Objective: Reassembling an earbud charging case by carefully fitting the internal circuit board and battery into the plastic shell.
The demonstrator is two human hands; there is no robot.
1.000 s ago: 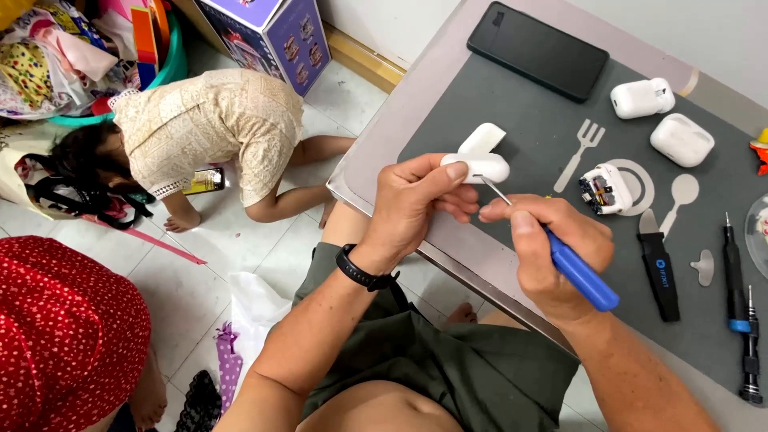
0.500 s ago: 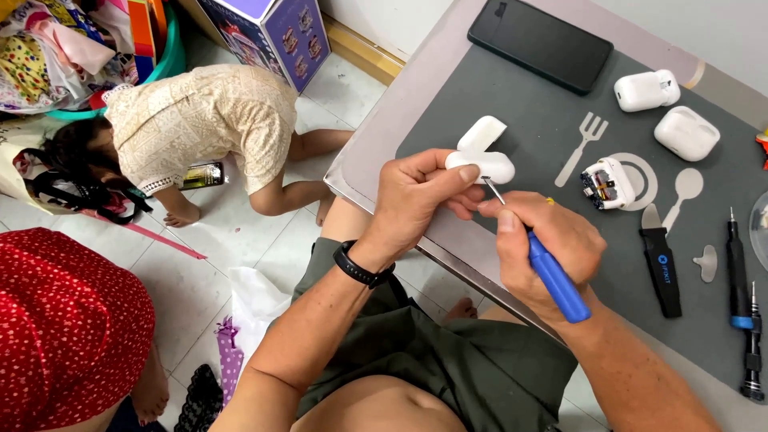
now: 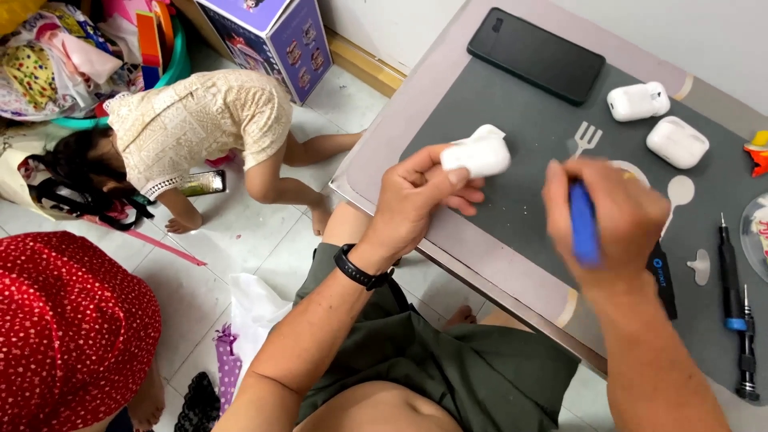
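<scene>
A grey work mat [image 3: 512,208] covers the table [image 3: 384,152] in front of me. On the floor at upper left, a green tub [image 3: 172,60] holds a heap of coloured cloth and toys. Just beside it stands a purple cardboard box [image 3: 276,36] with small pictures printed on its side. At the mat's far edge lies a black phone [image 3: 536,54], face down. To its right sit two closed white earbud cases [image 3: 638,102], near each other but apart.

My left hand [image 3: 416,200] is closed around a third white earbud case [image 3: 478,154], pinching it between thumb and fingers just above the near part of the mat. My right hand [image 3: 612,220] is clamped on a blue-handled tool [image 3: 584,224], held upright in the fist; its tip is hidden. The two hands are apart. Two dark screwdrivers [image 3: 732,280] lie side by side at the mat's right edge.
</scene>
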